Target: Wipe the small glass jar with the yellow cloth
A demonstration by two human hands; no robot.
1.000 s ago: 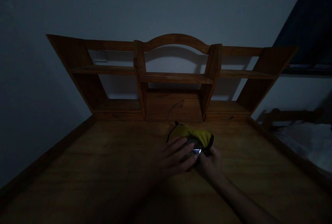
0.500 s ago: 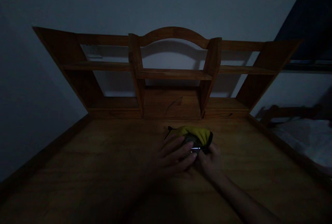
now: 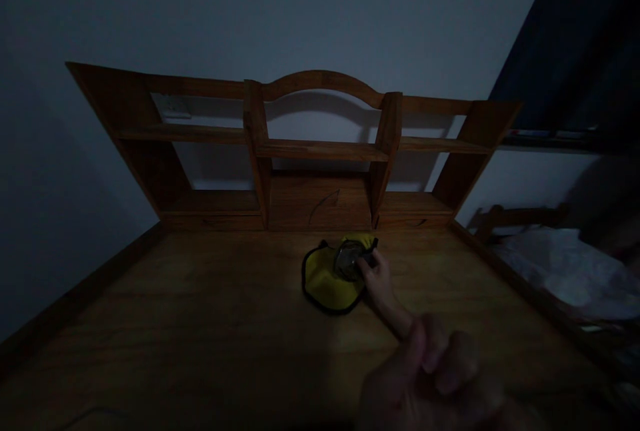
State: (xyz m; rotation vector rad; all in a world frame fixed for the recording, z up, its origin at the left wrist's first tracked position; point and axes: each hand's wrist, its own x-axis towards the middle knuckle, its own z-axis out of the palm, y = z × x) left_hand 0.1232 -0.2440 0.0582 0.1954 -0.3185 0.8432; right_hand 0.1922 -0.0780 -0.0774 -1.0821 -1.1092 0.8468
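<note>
A yellow cloth (image 3: 325,281) with a black border lies spread on the wooden desk. Over its upper right part is a round, clear, glass-like object (image 3: 347,260); the dark picture does not show its exact kind. My right hand (image 3: 379,279) grips this object at its right side, fingertips at its edge and close to the cloth's corner. Large and blurred in the foreground, my left hand (image 3: 430,381) is raised near the camera, palm side visible. Its fingers are curled in towards the thumb, and anything between them is hidden.
A wooden shelf unit (image 3: 320,150) stands along the desk's back edge against the wall. Raised wooden edges border the desktop (image 3: 200,304). Whitish fabric (image 3: 560,264) lies beyond the right edge. A thin dark cord-like line (image 3: 95,411) shows at bottom left.
My left hand has left the object and come up near the camera, curling its fingers. The cloth, bunched around the object before, now lies flatter. The view has shifted slightly to the right.
</note>
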